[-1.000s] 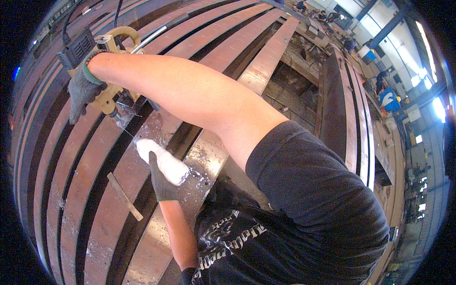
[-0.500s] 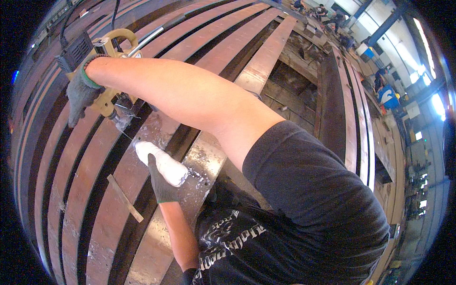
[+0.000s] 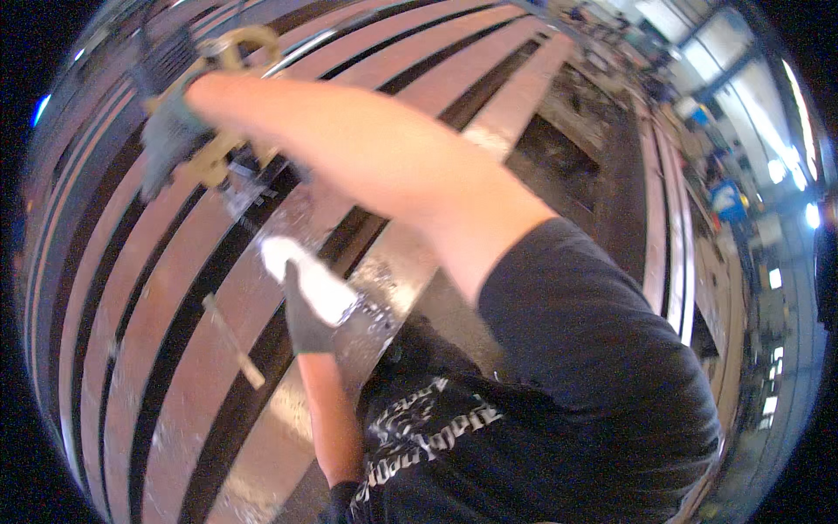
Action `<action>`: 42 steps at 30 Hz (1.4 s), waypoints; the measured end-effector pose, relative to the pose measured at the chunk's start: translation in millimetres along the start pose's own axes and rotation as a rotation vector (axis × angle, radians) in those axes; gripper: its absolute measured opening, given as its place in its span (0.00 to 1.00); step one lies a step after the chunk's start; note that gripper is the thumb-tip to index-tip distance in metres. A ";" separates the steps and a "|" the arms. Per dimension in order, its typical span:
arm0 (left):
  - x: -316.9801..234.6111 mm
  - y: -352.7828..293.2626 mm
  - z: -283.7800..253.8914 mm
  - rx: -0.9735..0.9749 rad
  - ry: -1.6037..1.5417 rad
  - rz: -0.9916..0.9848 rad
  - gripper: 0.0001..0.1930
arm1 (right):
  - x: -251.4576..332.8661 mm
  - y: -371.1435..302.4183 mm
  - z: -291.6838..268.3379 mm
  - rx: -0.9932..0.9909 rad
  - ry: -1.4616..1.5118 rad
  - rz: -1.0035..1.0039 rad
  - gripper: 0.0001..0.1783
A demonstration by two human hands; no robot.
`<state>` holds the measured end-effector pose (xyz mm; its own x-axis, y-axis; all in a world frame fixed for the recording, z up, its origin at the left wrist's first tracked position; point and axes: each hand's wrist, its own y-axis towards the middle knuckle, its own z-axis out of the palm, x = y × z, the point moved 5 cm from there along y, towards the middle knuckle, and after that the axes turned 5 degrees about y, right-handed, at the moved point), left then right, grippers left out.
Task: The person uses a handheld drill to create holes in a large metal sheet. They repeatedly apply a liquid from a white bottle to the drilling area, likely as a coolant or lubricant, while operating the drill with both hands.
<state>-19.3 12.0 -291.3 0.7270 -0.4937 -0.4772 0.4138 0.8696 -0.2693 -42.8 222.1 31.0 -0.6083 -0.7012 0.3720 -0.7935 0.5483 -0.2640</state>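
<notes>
The left hand (image 3: 302, 307), gloved in grey, is curled part-way round a white bottle (image 3: 321, 284), thumb laid across its upper side. The bottle lies against the palm, reaching past the thumb on one side and out to the right of the wrist on the other. It slants with its narrower end toward the yellow drilling machine (image 3: 208, 166), probably so that what is inside can reach the tool's lower end. The right hand (image 3: 170, 140), gloved too, rests at the machine's near side, perhaps to steady or work it; blur hides whether its fingers grip anything. Both sit over long steel bars (image 3: 140, 314), spaced apart, with a thin wooden strip (image 3: 234, 341) left of the bottle
</notes>
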 end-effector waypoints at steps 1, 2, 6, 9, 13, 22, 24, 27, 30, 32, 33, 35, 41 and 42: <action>-4.9 -5.0 11.8 0.021 -0.016 0.061 0.27 | -15.8 15.7 4.4 -0.046 0.070 -0.008 0.42; -7.9 -9.3 24.6 0.050 -0.032 0.110 0.25 | -23.1 19.2 10.0 -0.055 0.149 0.066 0.40; -1.8 -9.7 23.4 -0.159 0.022 0.021 0.26 | 28.3 -57.7 -14.5 -0.207 -0.177 0.164 0.35; -3.0 -7.2 15.3 -0.208 0.041 0.026 0.27 | 7.5 -30.0 -6.8 -0.053 0.092 0.011 0.35; -3.3 -10.0 21.7 -0.209 0.016 0.019 0.26 | 28.4 -49.5 -14.0 -0.122 -0.009 0.120 0.35; 2.6 -8.7 18.3 -0.213 -0.050 -0.008 0.26 | 32.2 -52.8 -11.3 -0.099 0.026 0.140 0.32; 1.4 -11.9 19.3 -0.239 -0.026 0.013 0.25 | 32.6 -50.8 -10.6 -0.082 0.039 0.086 0.32; 5.9 -4.9 -0.2 -0.130 -0.069 0.007 0.25 | 43.5 -58.3 -13.9 -0.038 0.023 0.090 0.32; 1.0 -12.1 35.9 -0.203 0.052 -0.026 0.24 | -17.9 -16.6 1.4 -0.146 0.104 0.148 0.40; 1.6 -9.4 21.0 -0.084 0.053 0.035 0.25 | -19.9 5.6 13.7 -0.068 0.209 0.078 0.38; 5.5 -2.9 4.5 -0.017 0.073 0.086 0.26 | -17.9 23.9 12.9 -0.076 0.137 -0.011 0.37; -7.1 -19.2 21.4 -0.153 0.098 0.172 0.25 | 4.1 33.5 14.8 0.007 0.149 -0.089 0.36; -2.6 -19.0 60.5 -0.209 0.162 0.093 0.24 | -31.1 32.5 16.9 0.087 0.191 0.109 0.45; -3.7 -16.9 57.0 -0.196 0.149 0.085 0.24 | -17.5 25.1 17.7 0.106 0.191 0.154 0.45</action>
<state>2.2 -1.0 -237.3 0.6601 -0.4260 -0.6187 0.2305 0.8988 -0.3729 -52.4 240.1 2.1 -0.7156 -0.5084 0.4789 -0.6953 0.5841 -0.4188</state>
